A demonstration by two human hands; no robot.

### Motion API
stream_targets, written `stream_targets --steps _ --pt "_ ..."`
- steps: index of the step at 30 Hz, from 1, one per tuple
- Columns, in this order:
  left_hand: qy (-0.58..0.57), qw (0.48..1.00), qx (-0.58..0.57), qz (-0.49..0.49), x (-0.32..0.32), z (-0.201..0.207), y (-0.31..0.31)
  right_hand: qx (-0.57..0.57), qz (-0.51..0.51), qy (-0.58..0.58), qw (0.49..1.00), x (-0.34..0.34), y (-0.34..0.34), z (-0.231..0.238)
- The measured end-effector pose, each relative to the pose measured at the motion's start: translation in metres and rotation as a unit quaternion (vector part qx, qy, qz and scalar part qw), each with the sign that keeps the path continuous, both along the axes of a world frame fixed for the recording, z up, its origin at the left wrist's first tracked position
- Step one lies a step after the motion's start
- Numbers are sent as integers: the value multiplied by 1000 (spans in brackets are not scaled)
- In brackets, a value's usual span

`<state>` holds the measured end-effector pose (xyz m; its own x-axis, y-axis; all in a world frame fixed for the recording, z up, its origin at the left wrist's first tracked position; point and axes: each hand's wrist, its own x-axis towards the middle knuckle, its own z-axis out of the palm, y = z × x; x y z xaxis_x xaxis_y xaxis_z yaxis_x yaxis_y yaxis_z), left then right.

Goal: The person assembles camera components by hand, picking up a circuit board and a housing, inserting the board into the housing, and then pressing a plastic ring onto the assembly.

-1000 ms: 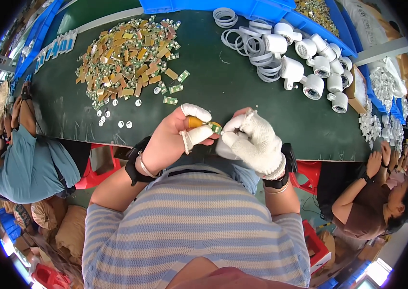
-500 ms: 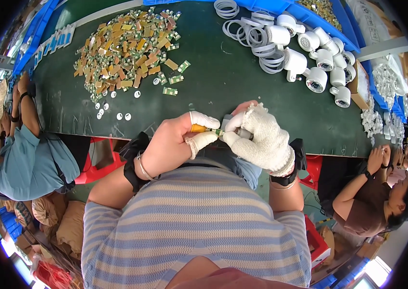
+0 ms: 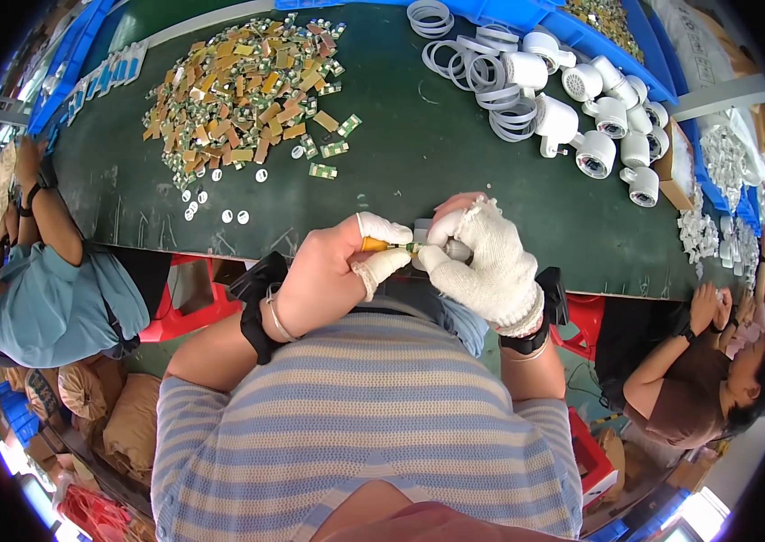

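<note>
Frame centre: left hand (image 3: 326, 264) pinches orange piece (image 3: 373, 244); right hand (image 3: 489, 266) grips grey part (image 3: 460, 250), apparently steadying green board (image 3: 412, 247) between.

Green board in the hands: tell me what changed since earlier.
The left hand moved slightly right and toward the body; the green board, showing its face a second ago, is now mostly hidden beside the right hand. No release shows. The orange piece stays held; the board pile looks unchanged.
</note>
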<state>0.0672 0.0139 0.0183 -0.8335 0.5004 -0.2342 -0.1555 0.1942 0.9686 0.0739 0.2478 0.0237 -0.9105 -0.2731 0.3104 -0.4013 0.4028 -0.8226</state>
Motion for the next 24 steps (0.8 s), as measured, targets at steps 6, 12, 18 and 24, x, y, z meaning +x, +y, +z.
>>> stream_targets --steps 6,12,18,24 --pt "2 1000 -21 -16 -7 -4 -4 10 16 -98 995 0 5 -4" --pt "34 999 -7 -17 -9 1 -7 117 43 57 991 -9 6 11" --pt "139 988 -54 -45 -7 10 -8 75 94 84 989 -19 3 6" --pt "219 973 -69 -35 -5 3 -12 154 96 64 981 -17 -4 15"
